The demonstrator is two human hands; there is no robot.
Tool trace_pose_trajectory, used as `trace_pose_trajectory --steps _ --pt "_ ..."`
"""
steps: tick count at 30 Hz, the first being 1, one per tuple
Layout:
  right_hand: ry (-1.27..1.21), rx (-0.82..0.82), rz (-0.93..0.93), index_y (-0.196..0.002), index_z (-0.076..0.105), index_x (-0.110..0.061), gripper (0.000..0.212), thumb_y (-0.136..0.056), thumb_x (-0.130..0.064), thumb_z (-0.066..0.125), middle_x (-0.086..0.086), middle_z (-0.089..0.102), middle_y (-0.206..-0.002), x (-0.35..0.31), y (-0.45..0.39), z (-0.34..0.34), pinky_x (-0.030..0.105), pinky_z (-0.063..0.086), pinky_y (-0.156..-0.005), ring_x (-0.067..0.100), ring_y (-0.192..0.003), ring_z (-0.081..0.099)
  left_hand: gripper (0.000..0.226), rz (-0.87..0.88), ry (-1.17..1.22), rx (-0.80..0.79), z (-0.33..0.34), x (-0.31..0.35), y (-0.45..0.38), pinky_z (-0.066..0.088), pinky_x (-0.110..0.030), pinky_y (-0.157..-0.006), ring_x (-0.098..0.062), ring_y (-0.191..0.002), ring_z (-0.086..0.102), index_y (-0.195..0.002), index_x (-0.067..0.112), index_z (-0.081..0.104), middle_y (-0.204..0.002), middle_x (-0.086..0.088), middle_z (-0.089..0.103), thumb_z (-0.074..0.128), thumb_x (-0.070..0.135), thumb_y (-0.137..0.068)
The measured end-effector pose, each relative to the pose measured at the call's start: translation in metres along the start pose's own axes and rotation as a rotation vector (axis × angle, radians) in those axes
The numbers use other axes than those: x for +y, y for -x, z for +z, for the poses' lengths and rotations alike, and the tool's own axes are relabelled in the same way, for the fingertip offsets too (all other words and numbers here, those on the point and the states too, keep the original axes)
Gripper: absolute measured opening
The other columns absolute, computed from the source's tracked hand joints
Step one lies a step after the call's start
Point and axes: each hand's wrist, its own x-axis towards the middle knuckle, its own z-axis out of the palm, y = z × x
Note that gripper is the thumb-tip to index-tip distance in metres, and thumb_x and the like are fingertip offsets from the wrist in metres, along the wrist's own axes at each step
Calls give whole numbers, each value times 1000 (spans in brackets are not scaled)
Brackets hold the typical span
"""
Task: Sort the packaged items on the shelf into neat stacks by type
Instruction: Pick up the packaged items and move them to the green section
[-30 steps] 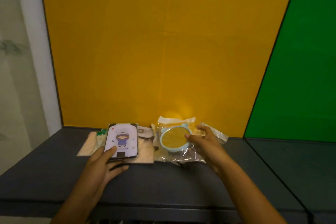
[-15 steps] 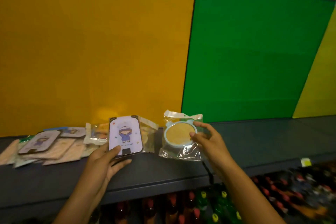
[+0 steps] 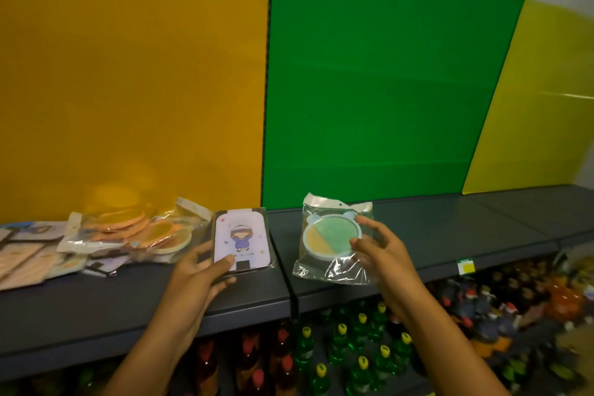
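**Over the dark shelf, two packets are being carried to new stack spots**

Above the grey shelf, both hands are working apart, each holding one packet. The left hand is gripping the flat card packet with the cartoon figure, thumb on its face and fingers underneath. The right hand is pinching the round mirror packet by its right edge, the clear bag hanging loose below. To the left, the mixed pile of packaged items is lying unsorted against the orange panel.

To do this step well, each type probably needs its own bare patch of shelf, well apart from the pile. The card packet should go down flat and square to the shelf edge. The round packet's slack bag could slide, so lowering it level matters.
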Motion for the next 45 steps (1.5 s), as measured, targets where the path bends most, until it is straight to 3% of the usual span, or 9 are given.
trace_pose_trajectory --steps 6,9,17,21,25,32,35,39,45 --pt "17 -14 -11 -121 62 -21 39 -89 2 63 11 73 -102 4 -37 -23 23 54 -57 15 -67 70 42 -10 21 -28 33 -27 -37 59 -23 -68 -25 -89 69 -125 4 50 -105 -18 71 60 -7 -86" --pt "41 -29 -16 -120 61 -21 40 -89 2 63 9 72 -100 7 -64 -32 21 52 -54 11 -62 69 39 -12 13 -24 48 -45 -64 59 -21 -65 -20 -85 70 -121 7 51 -103 -15 71 60 -7 -86" --pt "84 -76 -47 -123 62 -23 45 -86 3 65 19 70 -101 -1 -156 -46 25 52 -56 17 -67 65 38 -21 -76 -13 85 -77 -140 59 -22 -72 -25 -100 67 -124 3 52 -114 -14 68 62 -2 -87" --pt "60 -108 -49 -118 65 -28 47 -84 4 67 25 69 -103 12 -194 -53 40 54 -75 24 -77 66 44 -11 -105 22 100 -94 -170 59 -22 -67 -26 -95 67 -124 9 47 -107 -12 68 62 -5 -86" --pt "46 -110 -18 -121 63 -22 45 -85 6 65 19 70 -97 34 -217 -61 46 56 -77 29 -81 65 48 -33 -194 47 111 -116 -187 60 -24 -63 -27 -93 67 -123 14 46 -107 -16 66 62 -9 -84" --pt "-12 -181 30 -119 64 -21 43 -86 7 64 10 75 -89 55 -257 -72 33 56 -66 25 -77 65 37 -51 -509 76 130 -143 -203 53 -13 -55 -13 -84 63 -121 4 54 -114 -17 62 60 -6 -87" --pt "-12 -248 40 -119 63 -21 43 -87 6 64 15 73 -93 59 -270 -76 32 57 -66 25 -76 65 43 -39 -684 101 136 -154 -211 58 -26 -76 -24 -103 63 -128 8 51 -126 -17 60 63 0 -87" --pt "-17 -296 59 -120 63 -21 42 -87 6 63 9 74 -90 64 -283 -86 27 58 -63 17 -73 68 49 31 -1035 138 145 -160 -219 47 -34 -97 -24 -118 54 -135 15 50 -131 -10 59 65 20 -89" --pt "-46 -358 93 -123 62 -16 43 -87 8 62 15 73 -96 73 -297 -97 28 57 -59 23 -78 67 45 48 -1533 169 148 -169 -214 28 -39 -107 -24 -134 24 -140 37 42 -147 -3 31 46 45 -96"
